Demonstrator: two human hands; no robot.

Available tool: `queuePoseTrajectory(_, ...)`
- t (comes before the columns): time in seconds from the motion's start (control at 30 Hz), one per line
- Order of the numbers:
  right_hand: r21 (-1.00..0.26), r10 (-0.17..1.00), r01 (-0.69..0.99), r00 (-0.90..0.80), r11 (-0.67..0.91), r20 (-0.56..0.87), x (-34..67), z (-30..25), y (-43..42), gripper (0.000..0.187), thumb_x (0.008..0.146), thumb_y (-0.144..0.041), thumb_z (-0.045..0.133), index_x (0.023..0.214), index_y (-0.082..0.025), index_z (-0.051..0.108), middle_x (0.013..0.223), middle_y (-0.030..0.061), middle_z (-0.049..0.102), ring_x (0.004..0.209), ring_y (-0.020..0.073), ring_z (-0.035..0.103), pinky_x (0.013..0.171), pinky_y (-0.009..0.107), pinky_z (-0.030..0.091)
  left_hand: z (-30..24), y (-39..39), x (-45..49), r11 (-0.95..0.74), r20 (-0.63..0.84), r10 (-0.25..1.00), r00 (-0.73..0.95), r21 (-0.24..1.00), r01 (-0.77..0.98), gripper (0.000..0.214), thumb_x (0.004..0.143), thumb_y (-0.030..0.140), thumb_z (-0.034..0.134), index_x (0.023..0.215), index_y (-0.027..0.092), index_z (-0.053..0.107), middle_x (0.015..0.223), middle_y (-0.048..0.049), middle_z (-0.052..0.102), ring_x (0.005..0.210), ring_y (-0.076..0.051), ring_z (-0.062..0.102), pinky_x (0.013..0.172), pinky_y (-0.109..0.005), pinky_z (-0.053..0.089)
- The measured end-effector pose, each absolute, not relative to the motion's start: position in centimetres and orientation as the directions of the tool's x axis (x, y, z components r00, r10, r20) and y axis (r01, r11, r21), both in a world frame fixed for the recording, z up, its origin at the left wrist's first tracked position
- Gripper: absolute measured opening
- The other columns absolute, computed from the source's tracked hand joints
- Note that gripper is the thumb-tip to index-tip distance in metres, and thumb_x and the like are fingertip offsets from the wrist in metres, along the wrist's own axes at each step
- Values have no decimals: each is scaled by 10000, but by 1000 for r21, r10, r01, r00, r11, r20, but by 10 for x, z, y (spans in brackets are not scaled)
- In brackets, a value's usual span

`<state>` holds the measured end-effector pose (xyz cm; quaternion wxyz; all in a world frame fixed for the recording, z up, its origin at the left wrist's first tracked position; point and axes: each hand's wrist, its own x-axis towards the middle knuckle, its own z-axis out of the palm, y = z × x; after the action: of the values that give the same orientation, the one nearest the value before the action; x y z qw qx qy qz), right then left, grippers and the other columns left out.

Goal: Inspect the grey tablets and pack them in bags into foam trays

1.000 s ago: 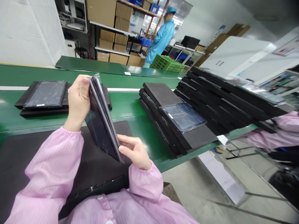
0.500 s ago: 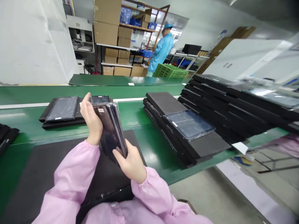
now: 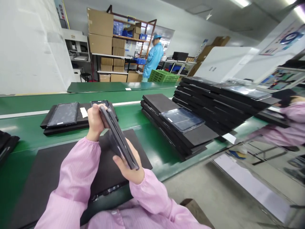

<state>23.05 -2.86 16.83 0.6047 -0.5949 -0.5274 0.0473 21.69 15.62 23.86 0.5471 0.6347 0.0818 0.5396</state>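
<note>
Between my two hands is a small stack of tablets [image 3: 117, 135], tilted so that its narrow edges face up toward me. My left hand [image 3: 94, 122] grips the stack's upper end. Lower down, my right hand [image 3: 132, 165] is wrapped round the other end, its thumb on the near face. A dark foam sheet [image 3: 59, 168] lies under them on the green bench [image 3: 157, 149]. Just beyond my left hand, another tablet [image 3: 63, 114] lies on black foam boards, and a second one is partly hidden behind that hand.
To the right, a tablet [image 3: 182, 119] rests on a stack of black boards [image 3: 157, 101]. A taller stack [image 3: 205, 105] stands behind it. At far right a co-worker's pink sleeve [image 3: 294, 116] shows. A person in blue [image 3: 153, 57] stands beyond the bench near a green crate [image 3: 163, 76].
The tablets have turned from showing a broad face to showing mostly their edges. My right hand has shifted slightly with them. The view has swung right, bringing a co-worker's arm into sight.
</note>
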Motion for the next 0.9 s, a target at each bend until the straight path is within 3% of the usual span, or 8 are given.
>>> queuePoseTrajectory(0.1, -692, 657, 586, 329, 422, 678, 233, 188, -43, 725, 854, -422, 729, 1494, -206, 467, 1496, 156, 533, 1402, 324, 504, 1187, 484, 410, 236, 159, 218, -395, 649, 632, 423, 740, -544, 767, 754, 914, 401, 498, 206, 545, 450, -24, 486, 411, -125, 411, 433, -295, 268)
queuePoseTrajectory(0.2, -728, 710, 513, 284, 455, 644, 237, 204, -50, 804, 818, -534, 755, 1499, -207, 482, 1525, 157, 505, 1415, 346, 484, 1178, 499, 415, 234, 163, 220, -335, 613, 636, 469, 767, -547, 764, 779, 905, 367, 496, 211, 519, 437, -25, 453, 411, -128, 405, 430, -295, 265)
queuePoseTrajectory(0.3, -782, 755, 421, 279, 460, 594, 243, 214, -50, 675, 872, -539, 690, 1456, -231, 548, 1506, 133, 536, 1396, 330, 510, 1107, 474, 497, 235, 165, 222, -303, 599, 621, 505, 778, -551, 764, 781, 905, 356, 497, 212, 508, 440, -35, 440, 437, -139, 416, 438, -293, 278)
queuePoseTrajectory(0.4, -814, 764, 378, 318, 441, 562, 247, 221, -44, 520, 914, -409, 658, 1403, -244, 604, 1453, 117, 592, 1352, 298, 560, 1014, 422, 573, 235, 167, 224, -267, 590, 615, 523, 780, -567, 754, 770, 908, 385, 520, 207, 503, 467, -32, 445, 442, -135, 403, 429, -287, 276)
queuePoseTrajectory(0.53, -841, 779, 361, 347, 404, 523, 250, 227, -35, 471, 884, -257, 658, 1355, -240, 647, 1414, 107, 625, 1298, 278, 608, 978, 403, 607, 235, 170, 227, -232, 592, 609, 528, 770, -595, 758, 748, 927, 401, 536, 205, 491, 480, -19, 423, 438, -126, 385, 429, -289, 271)
queuePoseTrajectory(0.67, -867, 796, 298, 357, 399, 489, 251, 228, -29, 391, 912, -216, 600, 1289, -262, 694, 1368, 77, 662, 1255, 251, 644, 941, 373, 633, 237, 171, 227, -201, 576, 614, 540, 776, -598, 788, 746, 953, 320, 531, 212, 479, 468, -20, 410, 431, -132, 380, 440, -308, 259)
queuePoseTrajectory(0.9, -861, 765, 310, 402, 403, 503, 251, 229, -27, 382, 874, -185, 577, 1219, -254, 726, 1316, 72, 690, 1209, 251, 665, 895, 370, 648, 238, 169, 226, -203, 540, 636, 552, 807, -555, 776, 697, 974, 372, 537, 223, 489, 474, -23, 413, 449, -148, 377, 458, -317, 258)
